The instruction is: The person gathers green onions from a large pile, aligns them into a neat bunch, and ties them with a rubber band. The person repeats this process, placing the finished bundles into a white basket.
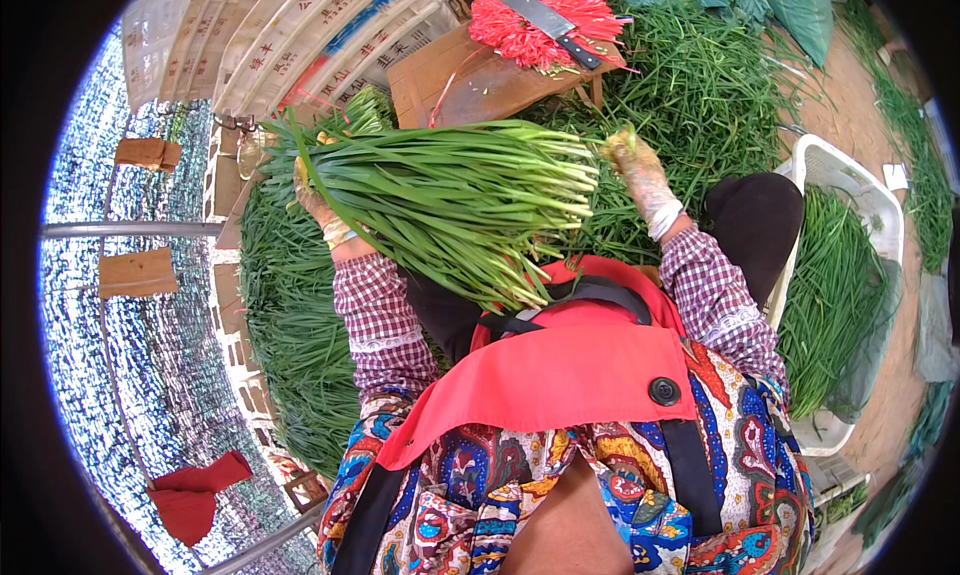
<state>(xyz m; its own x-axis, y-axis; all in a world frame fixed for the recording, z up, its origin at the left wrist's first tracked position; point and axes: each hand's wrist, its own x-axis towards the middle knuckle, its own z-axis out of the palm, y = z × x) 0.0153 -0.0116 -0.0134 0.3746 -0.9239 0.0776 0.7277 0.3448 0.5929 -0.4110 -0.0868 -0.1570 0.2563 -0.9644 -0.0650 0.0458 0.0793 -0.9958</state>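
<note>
My left hand (313,203), in a stained glove, is shut on the leafy end of a large bunch of Chinese chives (442,192). The bunch lies across in front of me, its pale cut stems fanned toward the right. My right hand (636,168), also in a stained glove, is just beyond the stem ends, apart from them. Its fingers are curled, and whether anything is pinched in them is hard to see. Below the left forearm stretches a thick pile of chives (300,335). Loose chives (690,87) spread over the ground behind the right hand.
Ahead, a low wooden bench (480,87) bears a heap of red plastic ties (495,38) with a cleaver (551,23) on top. White plastic crates (300,42) bearing writing stand at the upper left. At right, a white basket (892,177) contains more chives. Shade netting (165,350) lines the left.
</note>
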